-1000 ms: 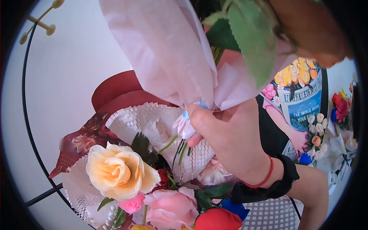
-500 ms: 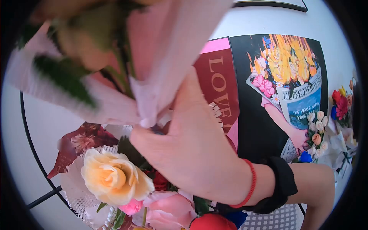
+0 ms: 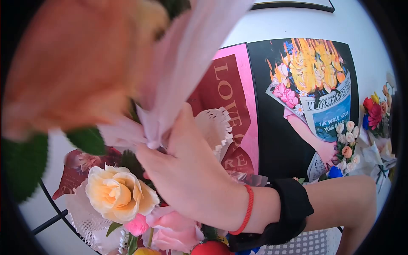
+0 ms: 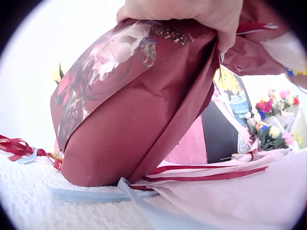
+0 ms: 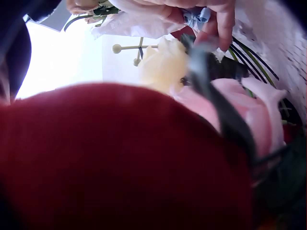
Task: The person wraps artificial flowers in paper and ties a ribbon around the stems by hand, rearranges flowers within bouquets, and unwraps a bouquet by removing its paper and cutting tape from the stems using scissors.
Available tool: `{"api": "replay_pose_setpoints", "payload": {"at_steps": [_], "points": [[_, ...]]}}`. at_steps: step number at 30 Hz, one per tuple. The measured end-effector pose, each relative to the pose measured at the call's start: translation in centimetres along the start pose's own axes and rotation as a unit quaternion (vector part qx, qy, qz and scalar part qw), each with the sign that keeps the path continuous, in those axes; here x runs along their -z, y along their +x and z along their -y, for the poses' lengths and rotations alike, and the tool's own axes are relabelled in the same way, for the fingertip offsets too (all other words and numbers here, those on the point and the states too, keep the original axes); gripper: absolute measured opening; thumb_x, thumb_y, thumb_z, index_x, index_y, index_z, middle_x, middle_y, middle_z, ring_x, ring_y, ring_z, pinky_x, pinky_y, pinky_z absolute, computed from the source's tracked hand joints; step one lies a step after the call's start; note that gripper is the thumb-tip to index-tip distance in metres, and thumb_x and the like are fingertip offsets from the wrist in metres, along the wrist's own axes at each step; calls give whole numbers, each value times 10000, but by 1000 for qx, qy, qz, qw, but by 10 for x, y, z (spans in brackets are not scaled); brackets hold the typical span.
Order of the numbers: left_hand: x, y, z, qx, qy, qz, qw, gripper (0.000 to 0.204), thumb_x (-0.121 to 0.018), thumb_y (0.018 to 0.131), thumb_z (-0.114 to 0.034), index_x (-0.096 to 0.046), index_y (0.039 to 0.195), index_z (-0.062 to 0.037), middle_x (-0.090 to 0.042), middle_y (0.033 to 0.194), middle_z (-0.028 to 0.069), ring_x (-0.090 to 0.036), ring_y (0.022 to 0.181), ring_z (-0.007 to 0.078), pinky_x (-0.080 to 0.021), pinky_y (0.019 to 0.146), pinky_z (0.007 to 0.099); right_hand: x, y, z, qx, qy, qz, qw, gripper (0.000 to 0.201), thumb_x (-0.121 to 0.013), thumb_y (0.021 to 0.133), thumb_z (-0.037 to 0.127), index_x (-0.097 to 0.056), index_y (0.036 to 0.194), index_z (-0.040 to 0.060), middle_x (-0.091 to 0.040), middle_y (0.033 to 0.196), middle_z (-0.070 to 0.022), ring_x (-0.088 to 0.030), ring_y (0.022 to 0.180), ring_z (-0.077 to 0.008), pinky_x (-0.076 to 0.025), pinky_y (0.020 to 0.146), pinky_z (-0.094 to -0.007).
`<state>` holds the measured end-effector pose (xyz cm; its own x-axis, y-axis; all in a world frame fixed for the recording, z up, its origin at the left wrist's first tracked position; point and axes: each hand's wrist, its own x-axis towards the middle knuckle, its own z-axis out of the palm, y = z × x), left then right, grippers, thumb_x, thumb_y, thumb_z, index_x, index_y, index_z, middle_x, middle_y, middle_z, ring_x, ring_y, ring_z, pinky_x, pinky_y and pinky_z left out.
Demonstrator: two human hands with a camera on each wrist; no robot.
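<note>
In the head view my right hand (image 3: pixel 191 170) grips the gathered base of a small bouquet in pale pink paper (image 3: pixel 170 76). A large blurred peach rose (image 3: pixel 72 72) from it fills the upper left. Its neck carries a light blue ribbon (image 5: pixel 195 19), seen between the fingers in the right wrist view. Just beneath are a cream rose (image 3: pixel 121 193) and a pink rose (image 3: pixel 174 231) of a bigger bouquet. In the left wrist view my left hand (image 4: pixel 192 14) holds the gathered dark red floral wrapping paper (image 4: pixel 139 115) from above.
A poster of burning flowers (image 3: pixel 314 106) stands against the wall, beside a red and pink LOVE panel (image 3: pixel 225 85). More bouquets (image 3: pixel 374 110) are at the far right. Pink paper and ribbons (image 4: pixel 206 175) lie on the white surface. A black metal frame (image 3: pixel 51 221) stands at left.
My right hand has moved left and turned, swinging the pink-wrapped bouquet from upper centre to upper left. Its peach rose now looms close to the camera, and the LOVE panel has come into sight.
</note>
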<state>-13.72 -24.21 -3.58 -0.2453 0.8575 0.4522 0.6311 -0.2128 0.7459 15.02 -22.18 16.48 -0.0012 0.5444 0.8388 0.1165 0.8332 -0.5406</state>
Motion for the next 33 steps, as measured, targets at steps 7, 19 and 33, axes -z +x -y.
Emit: {"api": "replay_pose_setpoints", "payload": {"at_steps": [7, 19, 33], "points": [[-5, 0, -2, 0, -1, -4, 1000, 330, -555, 833, -276, -584, 1063, -41, -620, 989, 140, -569, 887, 227, -428, 780, 332, 22, 17, -29, 32, -60, -6, 998, 327, -575, 748, 157, -405, 950, -36, -578, 823, -254, -576, 810, -400, -444, 717, -438], [-5, -4, -9, 9, 5, -17, 1000, 332, -549, 839, -279, -582, 1069, -43, -619, 992, 143, -568, 891, 228, -426, 783, 333, 28, 10, -22, -22, -9, 9, 1000, 108, -599, 769, 79, -564, 831, -2, -560, 670, 4, -506, 567, -63, -421, 513, -227], [-5, -7, -14, 25, 13, -30, 999, 335, -542, 845, -283, -580, 1077, -44, -618, 995, 147, -566, 896, 229, -424, 786, 333, 48, 5, 2, 5, -96, -23, 995, 282, -642, 671, 170, -554, 868, -12, -599, 698, -167, -600, 643, -282, -461, 585, -329]]}}
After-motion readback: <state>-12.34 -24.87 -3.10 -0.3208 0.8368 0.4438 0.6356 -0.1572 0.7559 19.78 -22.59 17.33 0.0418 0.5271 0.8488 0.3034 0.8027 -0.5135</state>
